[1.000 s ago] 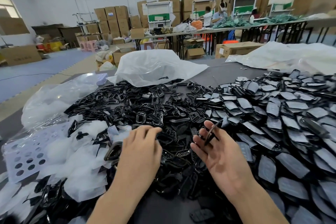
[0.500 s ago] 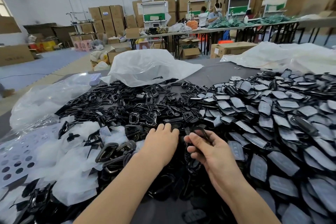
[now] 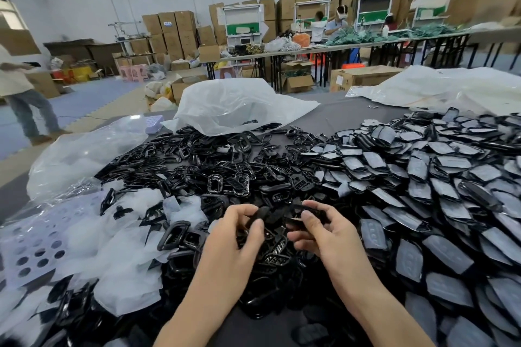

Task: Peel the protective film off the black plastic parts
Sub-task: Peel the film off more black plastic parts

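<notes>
While both hands sit mid-pile, status as follows.

Left hand (image 3: 229,239): fingers curled, thumb and forefinger pinching a black part (image 3: 260,213) at its near end. Right hand (image 3: 328,236): fingers also curled, thumb on top, pinching a thin curved piece (image 3: 298,207) just right of my left fingertips. The two grips almost touch. Can't tell if that's one frame held at both ends or two separate parts. Can't tell if film is on it either, too dark and small.

Directly under the fingers: loose parts (image 3: 275,258), one slotted, lying on the heap.

Beyond the fingertips: heap of bare ring frames (image 3: 214,169), tangled, glossy.

Right of my right fingers, running out to the far right: filmed parts (image 3: 423,186), grey film face up, overlapping like shingles.

Left of my left fingers: crumpled white film scraps (image 3: 124,259), a few black frames mixed in, one dark frame (image 3: 172,236) near the left fingers.

Further left again: lilac sheet (image 3: 31,251) with round holes, partly under the scraps.

Well beyond the fingers: white bag (image 3: 242,104) slumped on the grey table (image 3: 352,115). Clear bag (image 3: 81,155) sits down-left of the white one, well left of my fingers.
</notes>
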Tool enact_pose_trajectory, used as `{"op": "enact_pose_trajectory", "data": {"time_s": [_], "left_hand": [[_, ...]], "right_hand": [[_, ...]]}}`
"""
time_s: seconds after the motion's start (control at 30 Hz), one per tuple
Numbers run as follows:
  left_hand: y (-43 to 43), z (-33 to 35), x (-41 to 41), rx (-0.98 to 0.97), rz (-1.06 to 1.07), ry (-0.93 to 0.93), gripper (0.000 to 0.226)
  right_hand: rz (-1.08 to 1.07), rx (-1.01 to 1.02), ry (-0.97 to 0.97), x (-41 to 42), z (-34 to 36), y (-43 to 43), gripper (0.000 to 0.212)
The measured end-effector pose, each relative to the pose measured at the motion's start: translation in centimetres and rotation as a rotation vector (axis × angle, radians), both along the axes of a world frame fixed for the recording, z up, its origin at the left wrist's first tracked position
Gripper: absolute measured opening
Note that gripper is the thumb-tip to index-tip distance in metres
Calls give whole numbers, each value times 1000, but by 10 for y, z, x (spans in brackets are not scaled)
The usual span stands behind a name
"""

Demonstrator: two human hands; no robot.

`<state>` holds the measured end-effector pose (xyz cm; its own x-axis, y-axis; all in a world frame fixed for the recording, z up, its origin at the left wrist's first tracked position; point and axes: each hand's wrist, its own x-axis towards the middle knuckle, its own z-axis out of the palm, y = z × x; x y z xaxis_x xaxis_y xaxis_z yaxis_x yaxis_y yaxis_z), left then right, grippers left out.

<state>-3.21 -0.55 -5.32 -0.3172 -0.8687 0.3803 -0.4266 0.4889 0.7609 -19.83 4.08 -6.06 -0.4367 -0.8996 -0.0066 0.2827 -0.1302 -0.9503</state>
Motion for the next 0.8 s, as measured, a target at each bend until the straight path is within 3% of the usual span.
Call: {"op": "enact_pose_trajectory", "data": {"time_s": [0.07,0.2,0.57,0.7,0.8], "left_hand": [[10,2,6,6,-22,108,17],[18,5,7,-16,-69,154,29],[17,4,13,189,-84,261,18],[19,3,12,205,-62,276,7],[18,3,11,157,-15,280,14]], "right_hand": [[31,5,-2,2,-3,0,18],[91,-14,-8,7,-3,2,22],[139,-88,-34,19,10,9,24],[165,-95,-17,21,12,11,26],[206,-116,25,22,14,14,28]]}}
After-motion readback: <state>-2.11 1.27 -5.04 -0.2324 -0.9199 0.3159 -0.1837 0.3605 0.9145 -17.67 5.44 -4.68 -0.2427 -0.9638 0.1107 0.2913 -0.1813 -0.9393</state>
